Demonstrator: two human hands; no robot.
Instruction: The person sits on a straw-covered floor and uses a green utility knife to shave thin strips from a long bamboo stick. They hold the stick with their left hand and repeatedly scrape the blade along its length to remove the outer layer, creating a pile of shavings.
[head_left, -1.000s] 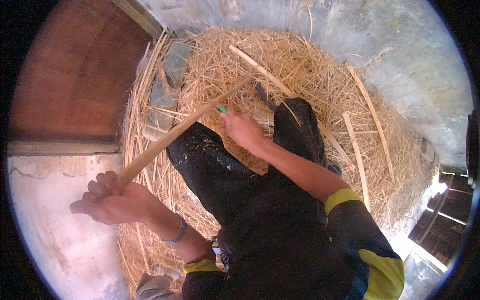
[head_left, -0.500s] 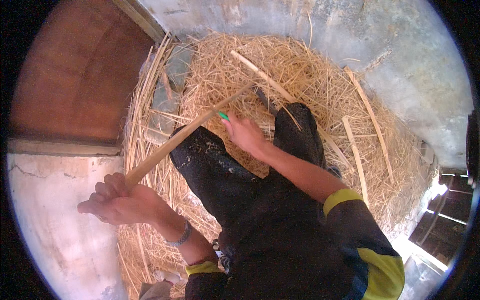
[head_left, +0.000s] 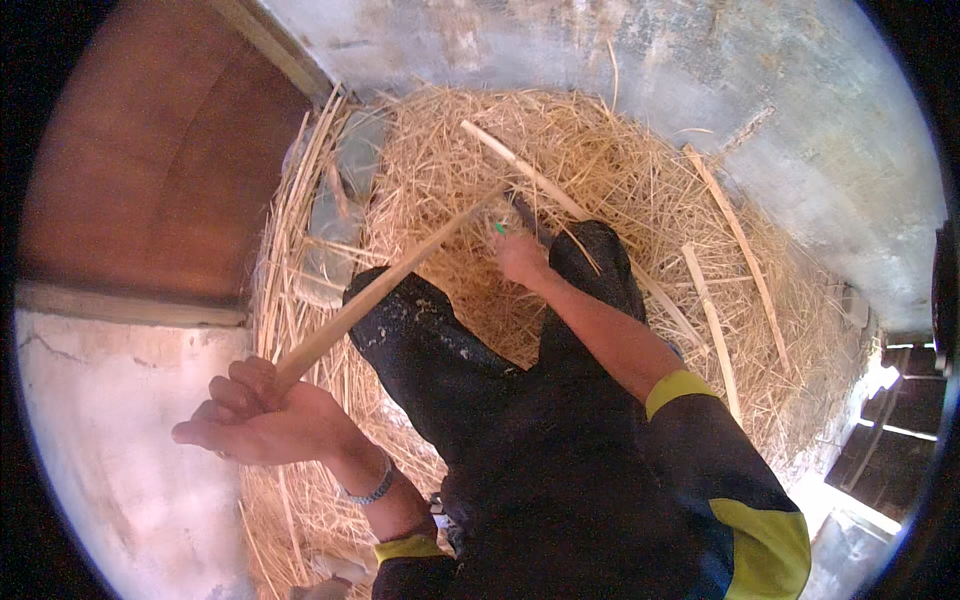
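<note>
My left hand (head_left: 265, 415) is closed round the near end of a long pale wooden strip (head_left: 375, 290), bamboo by its look. The strip slants up and away across my left knee to the straw between my legs. Closed on a small green-handled tool (head_left: 500, 229), my right hand (head_left: 522, 258) is beside the strip's far part, near my right knee. Only a bit of green shows past the fingers, and the tool's working end cannot be made out. A dark, narrow object (head_left: 530, 217) lies just beyond the right hand.
Loose straw (head_left: 430, 140) is heaped around my legs. Pale strips (head_left: 713, 330) lie on it to the right, and another strip (head_left: 520, 165) lies ahead. A stained wall (head_left: 800, 170) rises behind the heap. At the left stands a reddish-brown panel (head_left: 150, 160) above a whitish wall (head_left: 120, 430).
My right hand with the green-handled tool has moved away and to the right, toward the strip's far end. My left hand keeps its hold, shifted slightly right in the picture.
</note>
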